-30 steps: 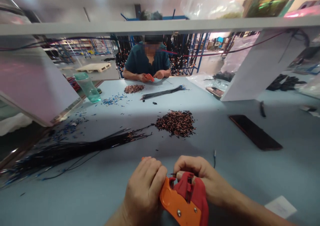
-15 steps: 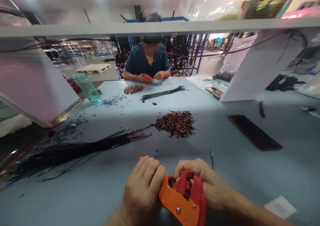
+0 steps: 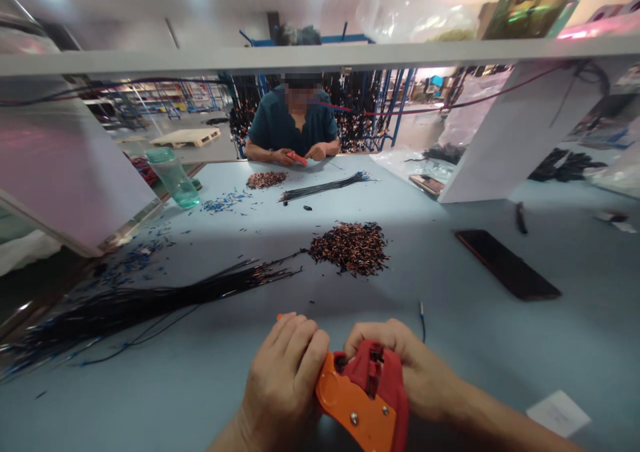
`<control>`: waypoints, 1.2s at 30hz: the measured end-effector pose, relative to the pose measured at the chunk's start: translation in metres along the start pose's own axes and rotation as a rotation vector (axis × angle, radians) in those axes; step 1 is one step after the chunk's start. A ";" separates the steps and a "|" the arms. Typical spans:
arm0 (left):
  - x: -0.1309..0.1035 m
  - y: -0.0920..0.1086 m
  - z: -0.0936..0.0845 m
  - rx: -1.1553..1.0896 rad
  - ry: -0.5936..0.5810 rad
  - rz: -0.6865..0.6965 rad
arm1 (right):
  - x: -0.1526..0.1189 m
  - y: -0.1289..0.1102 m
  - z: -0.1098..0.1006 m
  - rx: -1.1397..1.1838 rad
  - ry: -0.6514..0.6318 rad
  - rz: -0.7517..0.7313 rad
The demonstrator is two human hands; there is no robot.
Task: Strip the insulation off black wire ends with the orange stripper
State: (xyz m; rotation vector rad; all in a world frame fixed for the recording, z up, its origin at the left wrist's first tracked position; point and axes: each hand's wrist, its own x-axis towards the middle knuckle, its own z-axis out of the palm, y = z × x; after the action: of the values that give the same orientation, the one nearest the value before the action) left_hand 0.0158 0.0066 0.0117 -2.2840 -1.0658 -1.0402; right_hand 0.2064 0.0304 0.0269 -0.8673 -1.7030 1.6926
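Observation:
My left hand is wrapped round the handles of an orange and red wire stripper, whose red jaw head points to the right. Behind that head, my right hand is closed with its fingers curled close to the jaws. A thin black wire with a blue and metal end sticks up from behind my right hand; its other end is hidden. Ahead lies a heap of short black offcuts with coppery tones. To the left stretches a bundle of long black wires, some with blue ends.
Opposite sits a person holding a red tool, by a second wire bundle and offcut pile. A dark phone lies right, near a white paper slip. A green bottle stands left. A shelf spans above.

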 end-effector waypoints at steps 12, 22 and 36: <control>-0.002 0.002 -0.001 -0.127 -0.052 -0.045 | -0.001 0.000 0.004 0.054 -0.007 0.017; -0.001 0.003 -0.004 -0.079 -0.067 -0.047 | 0.000 -0.002 0.005 0.108 0.001 0.025; -0.001 0.004 -0.002 -0.095 -0.077 -0.077 | 0.000 0.003 0.007 0.098 0.029 0.024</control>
State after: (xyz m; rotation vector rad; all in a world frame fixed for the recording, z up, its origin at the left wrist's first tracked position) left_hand 0.0174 0.0024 0.0117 -2.3927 -1.1669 -1.0610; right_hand 0.2012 0.0262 0.0242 -0.8658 -1.5824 1.7549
